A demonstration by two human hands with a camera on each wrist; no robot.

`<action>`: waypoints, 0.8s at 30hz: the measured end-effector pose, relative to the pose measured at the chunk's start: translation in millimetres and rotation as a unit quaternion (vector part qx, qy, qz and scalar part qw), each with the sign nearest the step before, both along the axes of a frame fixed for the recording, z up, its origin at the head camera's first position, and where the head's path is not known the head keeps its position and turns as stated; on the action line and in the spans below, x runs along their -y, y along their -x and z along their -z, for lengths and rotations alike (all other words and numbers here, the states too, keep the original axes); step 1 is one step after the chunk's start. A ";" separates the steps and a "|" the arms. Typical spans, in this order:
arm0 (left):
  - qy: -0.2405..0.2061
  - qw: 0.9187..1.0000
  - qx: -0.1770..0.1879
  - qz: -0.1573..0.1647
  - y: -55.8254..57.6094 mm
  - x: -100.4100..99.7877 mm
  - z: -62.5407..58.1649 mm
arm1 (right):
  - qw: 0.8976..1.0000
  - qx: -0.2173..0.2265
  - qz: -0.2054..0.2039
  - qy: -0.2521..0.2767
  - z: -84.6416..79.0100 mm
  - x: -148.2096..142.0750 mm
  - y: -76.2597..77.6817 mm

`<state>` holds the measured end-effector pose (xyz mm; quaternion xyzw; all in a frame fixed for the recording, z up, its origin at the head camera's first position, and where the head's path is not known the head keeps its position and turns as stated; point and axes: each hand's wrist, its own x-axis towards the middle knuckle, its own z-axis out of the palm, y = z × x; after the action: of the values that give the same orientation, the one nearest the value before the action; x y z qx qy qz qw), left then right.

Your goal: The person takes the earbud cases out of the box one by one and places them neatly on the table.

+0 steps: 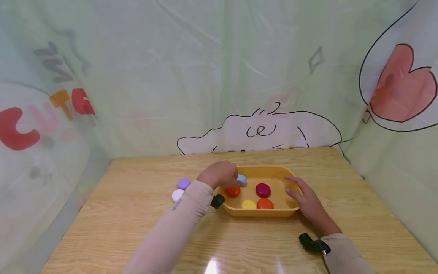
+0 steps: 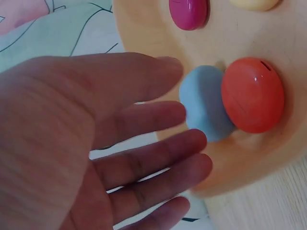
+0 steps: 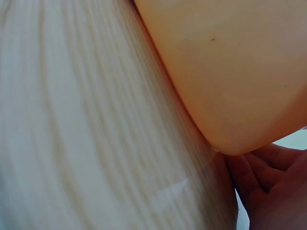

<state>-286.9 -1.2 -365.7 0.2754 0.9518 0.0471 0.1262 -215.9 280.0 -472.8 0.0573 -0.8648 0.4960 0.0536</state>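
Blue piece (image 1: 241, 180) at the centre of the head view, inside the left end of the yellow tray (image 1: 267, 211), close to a red piece (image 1: 232, 191). The left hand (image 1: 220, 174) hangs over that end; the right hand (image 1: 309, 203) is at the other, thumb and index finger apart. Right of the magenta piece (image 1: 263, 190), bare tray floor leaves room. On the surface (image 1: 113, 213), the purple piece (image 1: 183, 183) and white piece (image 1: 177, 195) sit near the left sleeve (image 1: 171, 228), so a low swing leftward could knock them.

In the left wrist view, the fingers are apart and hold nothing, tips right by the blue piece; contact is unclear. Pinching its free sides, clear of the red piece and tray wall, should work best.

In the right wrist view, fingers at lower right meet the tray's outer corner, well placed to steady it.
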 end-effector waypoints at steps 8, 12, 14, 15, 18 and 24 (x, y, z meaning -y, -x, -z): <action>0.067 0.998 -0.001 -0.010 -3.3 -9.2 4.9 | 1.000 0.015 0.000 0.001 2.6 0.5 -1.0; 0.100 0.995 -0.027 0.012 -4.2 -16.2 8.5 | 1.000 0.014 0.001 -0.002 2.5 -1.0 -0.4; 0.112 0.993 -0.033 0.015 -3.8 -20.4 8.1 | 1.000 0.012 0.002 -0.003 1.4 -1.8 0.2; 0.119 0.992 -0.036 0.015 -3.6 -22.4 7.5 | 1.000 0.010 0.002 -0.003 0.7 -2.0 0.3; 0.136 0.990 -0.037 0.011 -3.5 -27.2 5.4 | 1.000 0.008 0.003 -0.002 -0.2 -2.0 0.2; 0.127 0.992 -0.020 -0.001 -5.9 -32.0 7.1 | 1.000 -0.001 0.003 -0.003 0.1 -1.3 -1.7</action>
<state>-281.0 30.8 -372.8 0.2573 0.9527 -0.0791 0.1411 -214.2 281.2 -472.9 0.0552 -0.8665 0.4931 0.0558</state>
